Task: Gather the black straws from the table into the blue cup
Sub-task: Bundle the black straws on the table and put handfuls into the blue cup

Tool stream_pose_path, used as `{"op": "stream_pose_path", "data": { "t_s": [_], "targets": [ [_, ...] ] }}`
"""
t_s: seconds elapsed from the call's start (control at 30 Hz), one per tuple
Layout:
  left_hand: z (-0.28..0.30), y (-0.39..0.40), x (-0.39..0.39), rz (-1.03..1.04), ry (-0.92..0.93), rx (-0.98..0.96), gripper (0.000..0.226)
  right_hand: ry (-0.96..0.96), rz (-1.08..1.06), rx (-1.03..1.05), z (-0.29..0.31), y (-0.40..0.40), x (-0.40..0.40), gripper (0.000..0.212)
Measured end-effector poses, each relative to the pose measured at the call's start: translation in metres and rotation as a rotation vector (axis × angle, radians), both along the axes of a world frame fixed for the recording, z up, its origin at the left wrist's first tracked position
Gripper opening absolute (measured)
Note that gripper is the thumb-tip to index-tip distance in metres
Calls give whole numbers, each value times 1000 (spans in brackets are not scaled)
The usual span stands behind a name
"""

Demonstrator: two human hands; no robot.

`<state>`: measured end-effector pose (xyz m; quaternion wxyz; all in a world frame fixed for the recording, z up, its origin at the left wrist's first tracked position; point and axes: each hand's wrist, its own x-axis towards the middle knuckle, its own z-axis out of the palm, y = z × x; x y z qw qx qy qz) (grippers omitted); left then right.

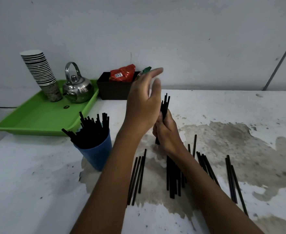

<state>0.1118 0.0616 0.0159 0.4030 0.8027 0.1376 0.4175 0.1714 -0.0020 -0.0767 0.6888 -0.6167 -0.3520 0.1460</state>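
Black straws (pixel 173 176) lie loose on the surface (pixel 37 174) at lower centre — a bundle (pixel 165 105) stands clenched in the right hand (pixel 167 132); left hand (pixel 142 105) above, fingers released; blue cup (pixel 96 152) left of centre.

Upright bundle of black straws (pixel 165 105) in right hand (pixel 168 132), left hand (pixel 143 105) beside.

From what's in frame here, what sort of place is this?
Probably a drinks stall or small canteen prep corner: a stack of paper cups and a metal kettle on a green tray, plus straws in a blue cup.
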Motion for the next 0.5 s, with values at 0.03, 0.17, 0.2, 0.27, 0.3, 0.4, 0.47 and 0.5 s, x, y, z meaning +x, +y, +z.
{"op": "stream_pose_path", "data": {
  "t_s": [0.03, 0.17, 0.2, 0.27, 0.3, 0.4, 0.47, 0.5],
  "targets": [
    [7, 2, 5, -32, 67, 22, 35, 5, 4, 0, 0, -1, 0, 27],
    [16, 2, 27, -132, 286, 113, 39, -20, 7, 0, 2, -2, -4, 22],
    [15, 3, 32, -158, 356, 130, 40, -36, 7, -3, 3, -3, -5, 21],
    [9, 5, 40, -188, 497, 156, 41, -76, 10, -15, 2, -4, -6, 15],
    [5, 6, 42, -191, 548, 162, 41, -90, 14, -23, 0, -5, -6, 13],
    [-4, 9, 42, -200, 618, 140, 42, -104, 30, -54, -5, -5, -6, 9],
    [-8, 10, 40, -211, 657, 146, 42, -104, 40, -71, -7, -5, -6, 8],
    [-8, 11, 39, -214, 668, 154, 42, -106, 41, -74, -7, -5, -6, 8]
  ]
}}
